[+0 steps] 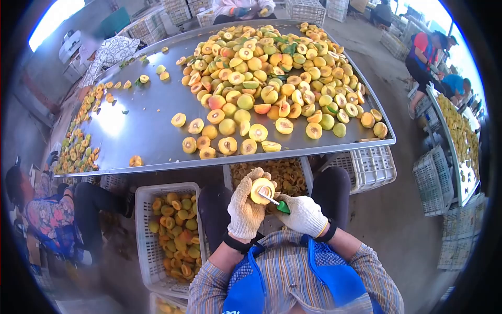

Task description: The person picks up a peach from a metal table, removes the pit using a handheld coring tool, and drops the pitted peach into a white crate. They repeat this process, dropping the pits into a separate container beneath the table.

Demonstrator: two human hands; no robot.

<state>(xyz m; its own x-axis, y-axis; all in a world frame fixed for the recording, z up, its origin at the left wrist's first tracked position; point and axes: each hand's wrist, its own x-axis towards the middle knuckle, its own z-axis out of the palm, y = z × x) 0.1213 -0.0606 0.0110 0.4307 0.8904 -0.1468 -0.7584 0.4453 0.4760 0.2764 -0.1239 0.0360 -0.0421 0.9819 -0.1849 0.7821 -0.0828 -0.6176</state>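
My left hand (244, 206), in a white knit glove, holds a halved yellow peach (261, 189) cut side up, just below the table's front edge. My right hand (305, 214), also gloved, grips a small green-handled pitting tool (277, 203) whose metal tip touches the peach's cut face. Both hands hover over my lap, above a crate of pits and scraps (286, 174). A big pile of whole and halved peaches (261, 78) covers the metal table (141, 125) ahead.
A white crate of peach halves (170, 235) stands at my left knee, and an upturned white crate (368, 167) at my right. A seated person (47, 214) works at the left. Another person (238, 9) sits at the far end, others (429, 57) at a second table on the right.
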